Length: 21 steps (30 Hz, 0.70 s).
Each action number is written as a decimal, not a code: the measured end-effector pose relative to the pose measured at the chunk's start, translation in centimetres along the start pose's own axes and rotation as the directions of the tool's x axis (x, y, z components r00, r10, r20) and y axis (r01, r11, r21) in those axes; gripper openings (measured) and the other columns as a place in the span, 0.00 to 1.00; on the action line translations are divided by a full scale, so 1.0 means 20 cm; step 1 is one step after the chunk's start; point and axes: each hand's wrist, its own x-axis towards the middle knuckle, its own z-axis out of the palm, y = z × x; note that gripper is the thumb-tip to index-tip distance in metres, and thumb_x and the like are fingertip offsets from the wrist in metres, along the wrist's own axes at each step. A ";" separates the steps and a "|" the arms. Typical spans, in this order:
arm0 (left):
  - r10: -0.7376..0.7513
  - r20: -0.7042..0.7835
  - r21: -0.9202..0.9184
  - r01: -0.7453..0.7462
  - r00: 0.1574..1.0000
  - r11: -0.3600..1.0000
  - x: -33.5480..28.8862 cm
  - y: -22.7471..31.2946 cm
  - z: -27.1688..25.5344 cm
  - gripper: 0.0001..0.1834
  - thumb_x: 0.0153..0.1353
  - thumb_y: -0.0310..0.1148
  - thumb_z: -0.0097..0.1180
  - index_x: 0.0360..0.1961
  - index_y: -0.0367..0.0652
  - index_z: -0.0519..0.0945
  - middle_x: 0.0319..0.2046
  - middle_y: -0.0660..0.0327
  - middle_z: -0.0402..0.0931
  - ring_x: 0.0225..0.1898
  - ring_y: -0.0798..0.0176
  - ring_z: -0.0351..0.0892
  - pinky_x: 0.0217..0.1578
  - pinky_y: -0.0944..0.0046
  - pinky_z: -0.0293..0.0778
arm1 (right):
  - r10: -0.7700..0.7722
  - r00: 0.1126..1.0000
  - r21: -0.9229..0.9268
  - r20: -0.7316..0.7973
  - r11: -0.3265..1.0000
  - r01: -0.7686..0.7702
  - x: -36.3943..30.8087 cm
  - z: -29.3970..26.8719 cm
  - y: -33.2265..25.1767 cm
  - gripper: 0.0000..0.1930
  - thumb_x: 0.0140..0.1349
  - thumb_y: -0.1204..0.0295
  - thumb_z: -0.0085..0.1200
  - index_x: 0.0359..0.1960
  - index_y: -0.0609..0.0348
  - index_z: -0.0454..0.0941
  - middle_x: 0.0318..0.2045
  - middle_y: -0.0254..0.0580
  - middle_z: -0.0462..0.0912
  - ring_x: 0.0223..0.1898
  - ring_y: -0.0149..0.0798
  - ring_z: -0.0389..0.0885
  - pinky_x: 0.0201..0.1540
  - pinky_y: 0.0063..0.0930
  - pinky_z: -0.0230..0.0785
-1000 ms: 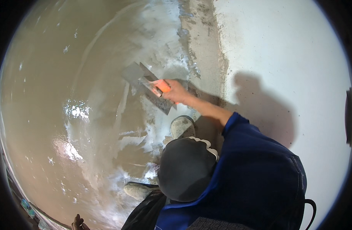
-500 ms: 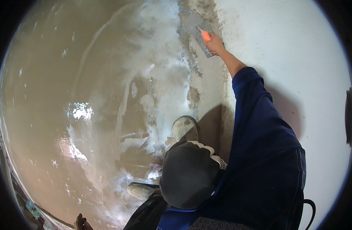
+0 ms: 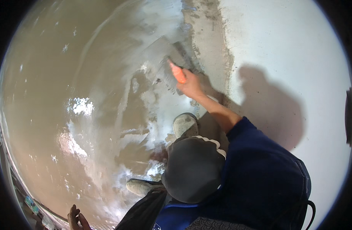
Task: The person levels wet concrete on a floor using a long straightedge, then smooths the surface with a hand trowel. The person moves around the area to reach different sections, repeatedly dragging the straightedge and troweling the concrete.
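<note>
A plastering trowel with an orange handle [image 3: 178, 73] is in my right hand [image 3: 191, 85], whose fingers are wrapped round the grip. Its grey rectangular blade, smeared by motion, lies against the wet brown floor surface [image 3: 103, 76], over a whitish streaked patch a little left of the bare strip along the wall. Low at the left edge, my left hand [image 3: 78, 219] shows only in part. Its fingers stand up with the thumb apart, and nothing shows between them.
A white wall [image 3: 283, 46] rises at the right, with a rough, dull strip [image 3: 210, 34] along its foot. My two dusty shoes [image 3: 185, 125] stand on the floor, with a dark rounded knee pad [image 3: 193, 168] beside them. Assorted items [image 3: 32, 205] lie beyond the lower left edge.
My right hand has drawn the trowel nearer and to the left, from the strip by the wall onto the wet surface. My left hand has risen slightly into view.
</note>
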 end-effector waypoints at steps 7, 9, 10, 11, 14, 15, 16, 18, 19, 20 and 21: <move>0.092 0.010 -0.029 -0.092 0.996 0.995 -0.04 -0.02 0.02 0.15 0.68 0.27 0.54 0.54 0.40 0.81 0.43 0.53 0.83 0.40 0.57 0.81 0.41 0.61 0.77 | 0.303 0.910 0.025 -0.282 0.951 -0.309 0.04 -0.36 0.26 0.16 0.49 0.70 0.60 0.42 0.57 0.80 0.35 0.51 0.85 0.39 0.51 0.85 0.42 0.44 0.74; 0.076 0.036 -0.030 -0.075 0.996 0.997 -0.03 -0.02 0.03 0.14 0.68 0.27 0.55 0.54 0.41 0.81 0.44 0.54 0.82 0.40 0.57 0.81 0.41 0.60 0.77 | 0.556 0.816 0.102 -0.154 0.831 -0.547 0.03 -0.39 0.29 0.16 0.49 0.69 0.60 0.42 0.58 0.80 0.33 0.50 0.85 0.37 0.49 0.85 0.40 0.43 0.75; 0.072 0.047 -0.031 -0.070 0.996 0.997 -0.02 -0.02 0.03 0.14 0.67 0.27 0.55 0.54 0.41 0.81 0.44 0.54 0.82 0.40 0.57 0.80 0.40 0.60 0.77 | 0.492 0.849 0.023 -0.190 0.867 -0.497 -0.01 -0.35 0.27 0.15 0.50 0.70 0.61 0.41 0.59 0.80 0.32 0.47 0.85 0.35 0.47 0.86 0.38 0.41 0.76; 0.118 0.042 -0.034 -0.117 0.992 0.993 -0.01 -0.02 0.04 0.15 0.67 0.26 0.55 0.54 0.42 0.82 0.44 0.53 0.82 0.40 0.57 0.81 0.41 0.60 0.77 | 0.443 0.885 0.028 -0.144 0.896 -0.443 -0.04 -0.29 0.24 0.16 0.49 0.70 0.61 0.42 0.59 0.80 0.33 0.48 0.85 0.36 0.48 0.86 0.39 0.41 0.76; 0.193 0.040 -0.061 -0.191 0.980 0.980 0.05 -0.03 0.07 0.16 0.65 0.23 0.54 0.53 0.41 0.81 0.45 0.51 0.81 0.43 0.55 0.80 0.44 0.60 0.76 | 0.264 0.963 -0.108 -0.053 0.957 -0.268 -0.20 0.00 0.05 0.18 0.48 0.70 0.63 0.43 0.58 0.80 0.38 0.50 0.85 0.42 0.50 0.85 0.45 0.41 0.75; 0.172 0.049 -0.076 -0.168 0.984 0.983 0.07 -0.03 0.09 0.16 0.63 0.20 0.53 0.52 0.38 0.81 0.45 0.51 0.81 0.46 0.55 0.80 0.47 0.59 0.75 | 0.252 0.968 -0.113 0.006 0.962 -0.250 -0.25 0.09 -0.02 0.18 0.48 0.69 0.63 0.44 0.58 0.80 0.40 0.51 0.85 0.43 0.50 0.84 0.46 0.41 0.74; 0.153 0.056 -0.090 -0.147 0.987 0.985 0.10 -0.04 0.11 0.17 0.61 0.17 0.51 0.51 0.35 0.81 0.45 0.51 0.80 0.49 0.55 0.80 0.50 0.59 0.74 | 0.229 0.968 -0.106 0.102 0.970 -0.218 -0.28 0.13 -0.07 0.19 0.48 0.69 0.64 0.44 0.58 0.80 0.41 0.51 0.85 0.45 0.50 0.84 0.48 0.41 0.73; 0.195 0.048 -0.103 -0.189 0.980 0.977 0.15 -0.05 0.14 0.18 0.61 0.17 0.50 0.52 0.36 0.80 0.45 0.52 0.80 0.48 0.55 0.80 0.50 0.59 0.74 | 0.193 0.979 -0.048 -0.061 0.980 -0.196 -0.32 0.08 -0.14 0.19 0.48 0.69 0.64 0.45 0.58 0.80 0.41 0.50 0.85 0.44 0.51 0.84 0.47 0.41 0.74; 0.218 0.051 -0.108 -0.212 0.975 0.971 0.17 -0.06 0.15 0.18 0.61 0.17 0.50 0.52 0.37 0.80 0.45 0.53 0.80 0.48 0.55 0.80 0.49 0.59 0.74 | 0.134 0.984 -0.005 -0.119 0.991 -0.135 -0.34 0.03 -0.15 0.19 0.48 0.70 0.64 0.45 0.58 0.80 0.40 0.50 0.85 0.44 0.51 0.84 0.47 0.41 0.74; 0.219 0.071 -0.087 -0.213 0.973 0.973 0.20 -0.06 0.16 0.19 0.62 0.18 0.50 0.53 0.38 0.80 0.45 0.54 0.80 0.49 0.55 0.79 0.50 0.60 0.73 | 0.270 0.955 0.086 -0.126 0.962 -0.261 -0.33 -0.08 -0.14 0.19 0.49 0.71 0.62 0.46 0.59 0.79 0.38 0.50 0.86 0.42 0.49 0.84 0.46 0.41 0.74; 0.252 0.074 -0.075 -0.247 0.965 0.966 0.22 -0.06 0.17 0.18 0.63 0.18 0.50 0.53 0.38 0.80 0.46 0.54 0.80 0.49 0.56 0.79 0.50 0.60 0.73 | 0.194 0.962 0.155 -0.191 0.974 -0.165 -0.33 -0.19 -0.12 0.19 0.51 0.71 0.61 0.46 0.61 0.79 0.34 0.49 0.85 0.35 0.43 0.85 0.40 0.38 0.75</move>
